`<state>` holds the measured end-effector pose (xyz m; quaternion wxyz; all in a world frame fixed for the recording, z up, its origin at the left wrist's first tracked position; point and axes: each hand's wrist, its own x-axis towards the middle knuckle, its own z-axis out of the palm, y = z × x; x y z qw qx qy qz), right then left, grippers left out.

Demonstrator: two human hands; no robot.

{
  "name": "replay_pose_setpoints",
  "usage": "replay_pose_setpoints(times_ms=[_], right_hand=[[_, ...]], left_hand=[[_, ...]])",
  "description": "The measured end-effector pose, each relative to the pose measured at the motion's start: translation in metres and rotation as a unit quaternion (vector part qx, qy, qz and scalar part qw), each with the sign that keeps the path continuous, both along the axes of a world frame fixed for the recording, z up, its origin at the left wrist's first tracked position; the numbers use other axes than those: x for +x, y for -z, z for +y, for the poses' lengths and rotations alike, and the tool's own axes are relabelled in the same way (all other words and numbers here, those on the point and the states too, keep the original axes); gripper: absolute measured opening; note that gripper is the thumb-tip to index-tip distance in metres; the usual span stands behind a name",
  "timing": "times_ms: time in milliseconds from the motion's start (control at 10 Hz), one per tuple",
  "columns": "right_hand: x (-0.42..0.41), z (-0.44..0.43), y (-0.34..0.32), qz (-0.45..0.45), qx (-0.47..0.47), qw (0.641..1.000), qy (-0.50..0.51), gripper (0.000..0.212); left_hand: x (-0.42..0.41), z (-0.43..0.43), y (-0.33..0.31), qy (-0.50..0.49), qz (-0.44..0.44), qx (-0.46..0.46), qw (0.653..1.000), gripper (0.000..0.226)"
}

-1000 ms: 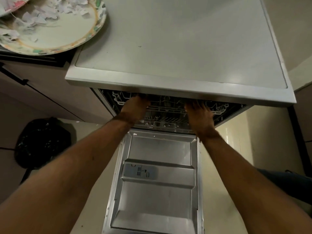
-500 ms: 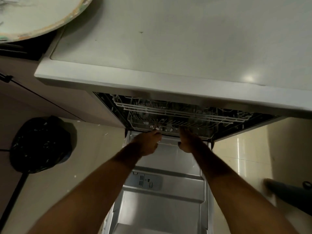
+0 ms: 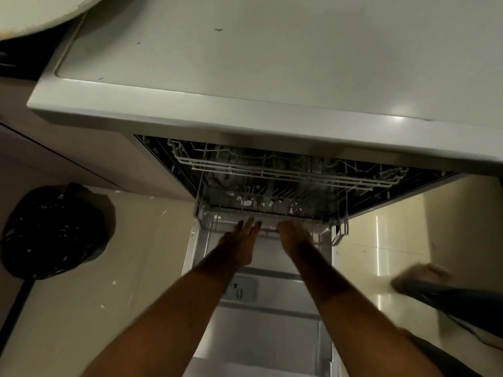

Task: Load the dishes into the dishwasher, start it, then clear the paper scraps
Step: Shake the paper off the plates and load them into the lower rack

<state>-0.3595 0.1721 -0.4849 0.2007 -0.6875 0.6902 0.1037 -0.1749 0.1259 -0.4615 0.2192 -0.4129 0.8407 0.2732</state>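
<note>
Two hands are seen at the front rail of the lower rack point(image 3: 268, 231), which is now drawn a little way out of the dishwasher point(image 3: 272, 63) and over the hinge end of the lowered door point(image 3: 261, 336); half a second ago its front was set further in. The left hand point(image 3: 241, 242) is laid with fingers straight and close together, their tips touching the rail, where earlier they looked curled. The right hand point(image 3: 295, 236) is placed just beside it at the same rail; its fingers are bent away out of sight, so whether the rail is gripped cannot be told. Beyond both hands the upper rack point(image 3: 285, 170) is seen inside the tub. Beside the left forearm a detergent dispenser point(image 3: 241, 291) is set in the door. Well out to the left of the left hand a black bag point(image 3: 51, 229) lies on the floor, with white paper scraps point(image 3: 113, 282) scattered between. Far beyond the left hand only the rim of a plate point(image 3: 35, 14) is shown, less than before. Right of the right hand, a blurred foot point(image 3: 419, 278) has come into view.
</note>
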Motion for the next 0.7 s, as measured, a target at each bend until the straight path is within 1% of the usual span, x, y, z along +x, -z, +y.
replay_pose_setpoints(times_ms=[100,200,300,400,500,600,700], right_hand=[[0.020,0.043,0.009,-0.002,0.060,0.997,-0.058,0.025],[0.033,0.075,0.008,-0.029,0.071,0.997,0.016,0.024],[0.050,0.123,0.010,-0.062,0.033,0.992,0.109,0.014],[0.059,0.143,0.011,-0.055,0.024,0.994,0.089,0.016],[0.074,0.162,-0.013,-0.061,0.087,0.988,0.109,0.028],[0.084,0.173,-0.013,-0.036,0.107,0.988,0.108,0.030],[0.098,0.195,-0.015,-0.022,0.119,0.985,0.119,0.030]], left_hand=[[0.010,0.036,-0.001,0.052,-0.063,0.046,0.996,0.089],[0.016,0.064,0.005,0.120,-0.104,0.081,0.984,0.076],[0.022,0.091,-0.003,0.185,-0.090,0.059,0.977,0.056],[0.029,0.106,0.000,0.184,-0.080,0.067,0.977,0.061],[0.039,0.124,-0.001,0.198,-0.113,0.115,0.967,0.058],[0.042,0.134,-0.004,0.169,-0.134,0.126,0.968,0.057],[0.051,0.157,-0.005,0.194,-0.165,0.104,0.961,0.063]])
